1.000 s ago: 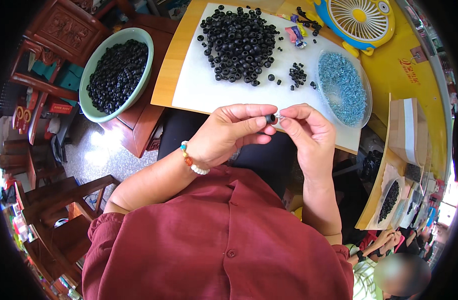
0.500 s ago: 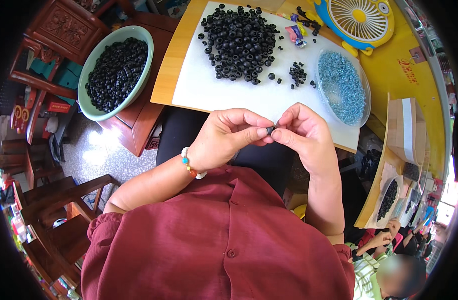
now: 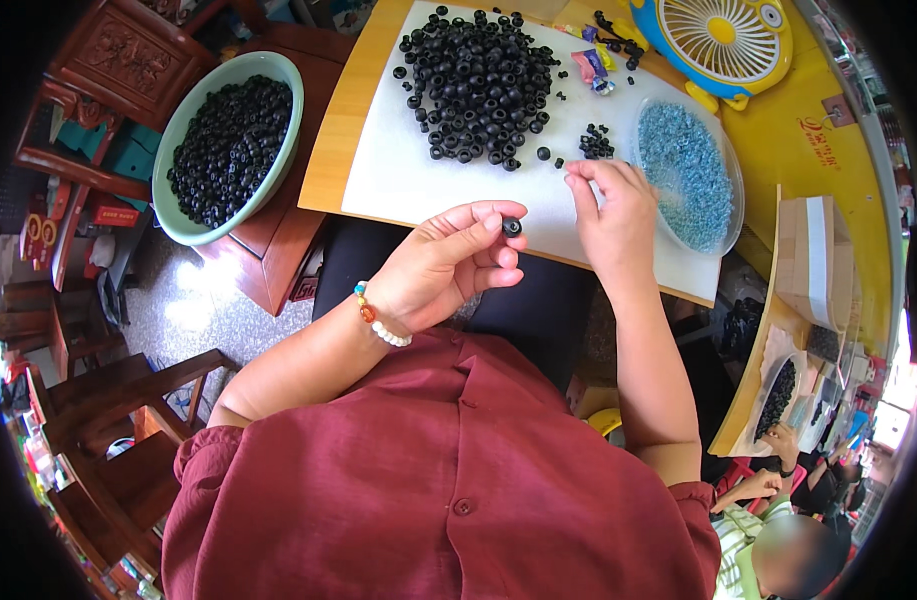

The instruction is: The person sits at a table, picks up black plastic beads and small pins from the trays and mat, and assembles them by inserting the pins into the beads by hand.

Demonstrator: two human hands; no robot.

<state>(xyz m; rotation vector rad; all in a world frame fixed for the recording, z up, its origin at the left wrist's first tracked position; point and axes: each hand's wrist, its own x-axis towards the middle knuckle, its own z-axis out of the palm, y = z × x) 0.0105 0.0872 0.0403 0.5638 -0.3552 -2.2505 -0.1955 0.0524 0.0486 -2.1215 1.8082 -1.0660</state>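
Note:
My left hand (image 3: 433,255) is raised over the near edge of the table and pinches one black bead (image 3: 512,227) between thumb and forefinger; a hole shows in the bead's face. Over the white board, my right hand (image 3: 618,205) has its thumb and forefinger together beside a small group of tiny black pieces (image 3: 596,142). Whatever lies between those right fingertips, if anything, is too small to make out. A large heap of black beads (image 3: 475,85) covers the far part of the white board (image 3: 398,175).
On the right of the board lies a clear oval tray (image 3: 735,215) of light blue beads. Wrapped sweets (image 3: 593,70) and a yellow-and-blue fan (image 3: 718,35) are behind. A pale green basin (image 3: 296,120) of black beads stands left. Another person (image 3: 763,500) works at lower right.
My hands have come apart. The left keeps the black bead and has turned palm up, slightly leftward. The right has moved forward to the tiny black pieces.

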